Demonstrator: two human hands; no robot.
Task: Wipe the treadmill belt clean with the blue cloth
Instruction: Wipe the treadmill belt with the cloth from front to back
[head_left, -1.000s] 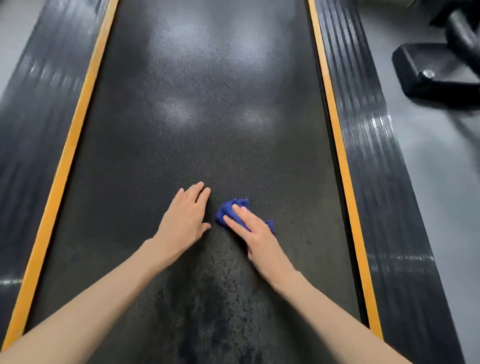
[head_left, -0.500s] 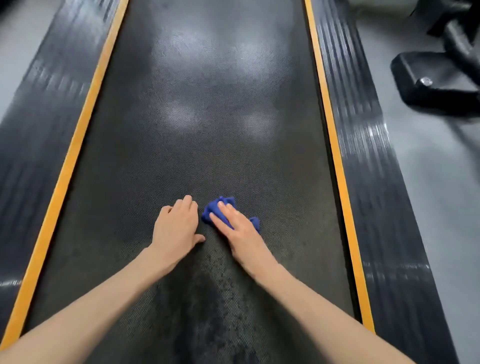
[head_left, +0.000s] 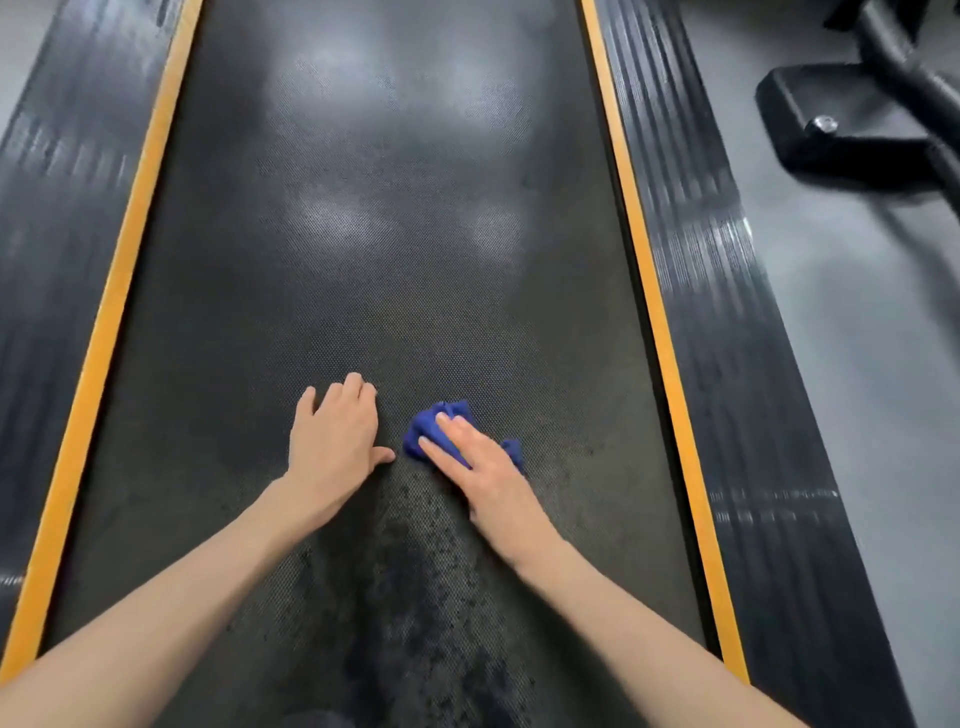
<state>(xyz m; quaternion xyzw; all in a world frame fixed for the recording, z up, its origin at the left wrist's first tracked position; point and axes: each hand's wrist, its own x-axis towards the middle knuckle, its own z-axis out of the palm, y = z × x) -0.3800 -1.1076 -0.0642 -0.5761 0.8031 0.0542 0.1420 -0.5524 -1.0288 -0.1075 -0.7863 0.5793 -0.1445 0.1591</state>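
Two-handed stance on treadmill belt (head_left: 395, 286), wipe apparently in progress.
Blue cloth (head_left: 423, 434) bunched under right hand (head_left: 475, 462), fingers straight, pressing down; left hand (head_left: 335, 441) just beside, open, holding nothing (belt's long axis straight ahead of both hands).

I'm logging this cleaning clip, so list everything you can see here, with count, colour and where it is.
belt: 1, dark grey, runs up the middle of the view, with darker speckled patches near the bottom
strips: 2, yellow, one along each long edge of the belt
rails: 2, black and ribbed, outside the strips on both sides
cloth: 1, blue, bunched on the belt under the right hand
floor: grey, right of the treadmill, with a sliver at top left
machine base: 1, black with a silver bolt, on the floor at top right
left hand: 1, bare, rests on the belt just left of the cloth
right hand: 1, bare, presses the cloth with straight fingers
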